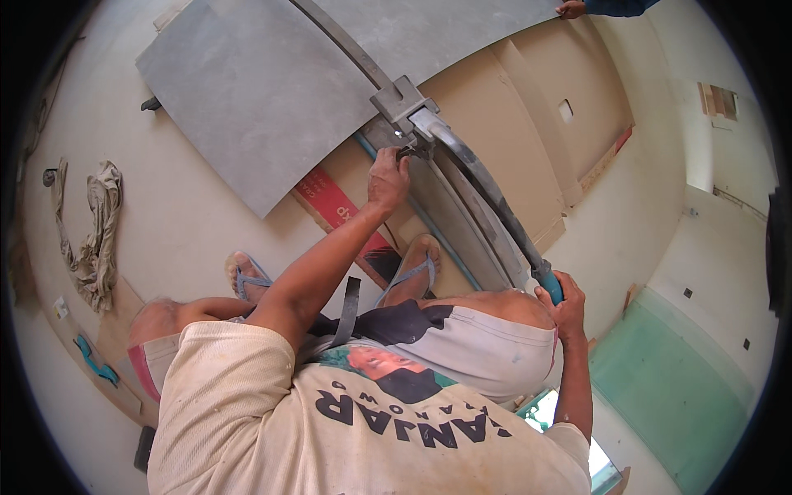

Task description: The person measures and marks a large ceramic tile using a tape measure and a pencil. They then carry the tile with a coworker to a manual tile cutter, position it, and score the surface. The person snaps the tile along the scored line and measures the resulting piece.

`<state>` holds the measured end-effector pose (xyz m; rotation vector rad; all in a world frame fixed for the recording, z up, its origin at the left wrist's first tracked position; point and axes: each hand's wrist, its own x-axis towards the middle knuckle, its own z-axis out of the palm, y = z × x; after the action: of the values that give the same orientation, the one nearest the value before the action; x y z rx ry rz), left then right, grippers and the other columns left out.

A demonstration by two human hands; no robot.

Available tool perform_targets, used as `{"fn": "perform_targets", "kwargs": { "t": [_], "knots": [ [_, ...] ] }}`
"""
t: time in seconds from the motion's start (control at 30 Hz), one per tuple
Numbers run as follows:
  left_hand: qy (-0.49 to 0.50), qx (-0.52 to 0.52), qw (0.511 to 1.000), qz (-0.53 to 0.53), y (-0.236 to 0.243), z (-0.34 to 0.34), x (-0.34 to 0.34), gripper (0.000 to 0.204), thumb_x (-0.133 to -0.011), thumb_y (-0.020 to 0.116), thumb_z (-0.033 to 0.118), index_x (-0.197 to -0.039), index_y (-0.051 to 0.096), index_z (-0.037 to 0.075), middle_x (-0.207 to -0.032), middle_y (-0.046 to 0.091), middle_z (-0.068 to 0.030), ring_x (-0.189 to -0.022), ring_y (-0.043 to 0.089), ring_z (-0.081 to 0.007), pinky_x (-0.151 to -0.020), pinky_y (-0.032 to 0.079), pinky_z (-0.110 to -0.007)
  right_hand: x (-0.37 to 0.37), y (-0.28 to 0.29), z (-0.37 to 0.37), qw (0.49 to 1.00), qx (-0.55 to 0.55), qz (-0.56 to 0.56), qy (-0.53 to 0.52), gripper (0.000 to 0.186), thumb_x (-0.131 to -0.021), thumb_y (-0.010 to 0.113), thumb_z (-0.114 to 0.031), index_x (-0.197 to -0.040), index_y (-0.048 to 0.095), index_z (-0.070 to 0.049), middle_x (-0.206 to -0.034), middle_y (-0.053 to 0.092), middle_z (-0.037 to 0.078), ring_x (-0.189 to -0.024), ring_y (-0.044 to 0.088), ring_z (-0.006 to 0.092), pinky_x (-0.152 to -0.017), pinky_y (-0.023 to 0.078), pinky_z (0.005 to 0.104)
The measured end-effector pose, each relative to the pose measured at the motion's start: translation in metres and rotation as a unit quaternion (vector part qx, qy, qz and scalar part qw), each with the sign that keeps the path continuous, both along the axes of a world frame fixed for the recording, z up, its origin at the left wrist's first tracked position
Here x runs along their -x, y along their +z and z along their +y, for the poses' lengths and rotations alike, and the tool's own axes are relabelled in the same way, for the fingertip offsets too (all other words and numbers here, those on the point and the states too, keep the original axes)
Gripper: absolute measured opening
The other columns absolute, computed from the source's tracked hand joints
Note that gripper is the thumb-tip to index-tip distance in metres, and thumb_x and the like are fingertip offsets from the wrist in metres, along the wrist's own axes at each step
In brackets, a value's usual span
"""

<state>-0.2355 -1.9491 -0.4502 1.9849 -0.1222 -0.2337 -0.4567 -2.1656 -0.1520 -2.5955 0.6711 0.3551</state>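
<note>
Where the long rail [342, 41] runs down from the upper edge of the view, it meets a grey metal block [402, 100], from which a long handle [487, 177] slopes toward the lower right. The person's right hand [569, 304] is wrapped around the blue grip [549, 285] at the lower end of this handle, beside the right knee. The left hand [388, 177] is narrow, its fingers bent at a small dark fitting [415, 149] just below the block; whether it grips the fitting or merely touches it cannot be told. A large grey slab [256, 99] lies beneath the rail, one corner pointing toward the person's feet. At its far right edge, a co-worker's hand [571, 9], extending from a dark blue sleeve [619, 7], touches the slab.

To the right of the slab, brown cardboard [520, 115] is spread out; a red printed strip [326, 198] shows under the left forearm. Both feet wear sandals with grey-blue straps. At the left, a crumpled cloth [103, 223] lies on the pale floor [177, 206], with a teal object [96, 361] nearer the person. At the lower right appears a greenish translucent sheet [676, 384].
</note>
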Motion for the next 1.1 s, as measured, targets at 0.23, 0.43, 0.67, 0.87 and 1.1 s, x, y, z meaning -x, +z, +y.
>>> {"fn": "perform_targets", "kwargs": {
  "t": [0.23,0.43,0.67,0.87,1.1],
  "knots": [
    [0.028,0.006,1.0,-0.009,0.007,-0.015,0.018,0.032,-0.089,0.062,0.016,-0.116,0.053,0.0,-0.107,0.062,-0.0234,-0.094,0.062,-0.043,-0.083,0.049,-0.048,-0.027,-0.001,0.02,1.0,0.001,-0.014,0.004,0.031,-0.083,0.073,-0.02,-0.106,0.061,-0.002,-0.091,0.066,0.017,-0.078,0.065,0.0343,-0.069,0.051,0.0407],
    [0.069,0.015,0.997,0.038,0.024,-0.013,-0.003,0.023,-0.093,0.053,0.018,-0.11,0.052,0.001,-0.093,0.065,-0.0285,-0.087,0.062,-0.0479,-0.078,0.048,-0.053,-0.038,-0.02,0.027,1.0,0.0,0.0,-0.014,0.03,-0.085,0.071,-0.022,-0.105,0.061,-0.003,-0.084,0.066,0.017,-0.073,0.065,0.0348,-0.067,0.05,0.0411],
    [0.084,0.014,0.996,0.028,0.022,-0.006,-0.023,0.021,-0.095,0.05,0.02,-0.105,0.055,0.002,-0.088,0.065,-0.0278,-0.085,0.063,-0.0479,-0.076,0.049,-0.053,-0.048,-0.039,0.026,1.0,-0.004,0.0,0.007,0.03,-0.088,0.069,-0.027,-0.103,0.061,-0.002,-0.077,0.064,0.019,-0.068,0.063,0.038,-0.063,0.049,0.0423],
    [0.086,0.013,0.995,0.053,0.013,-0.001,-0.036,0.022,-0.095,0.051,0.021,-0.108,0.056,0.003,-0.083,0.066,-0.0272,-0.082,0.065,-0.0463,-0.075,0.049,-0.053,-0.057,-0.05,0.028,0.999,-0.013,-0.044,0.029,0.028,-0.09,0.068,-0.026,-0.103,0.061,-0.003,-0.06,0.055,0.011,-0.052,0.051,0.0196,-0.052,0.042,0.0349],
    [0.09,-0.015,0.996,0.0,0.01,0.005,-0.042,0.023,-0.095,0.051,0.021,-0.106,0.058,0.003,-0.082,0.066,-0.0259,-0.08,0.065,-0.045,-0.073,0.049,-0.051,-0.061,-0.055,0.029,0.999,-0.026,-0.017,0.017,0.034,-0.089,0.068,-0.033,-0.101,0.06,-0.002,-0.071,0.062,0.019,-0.064,0.061,0.0369,-0.059,0.047,0.0435]
  ]
}}
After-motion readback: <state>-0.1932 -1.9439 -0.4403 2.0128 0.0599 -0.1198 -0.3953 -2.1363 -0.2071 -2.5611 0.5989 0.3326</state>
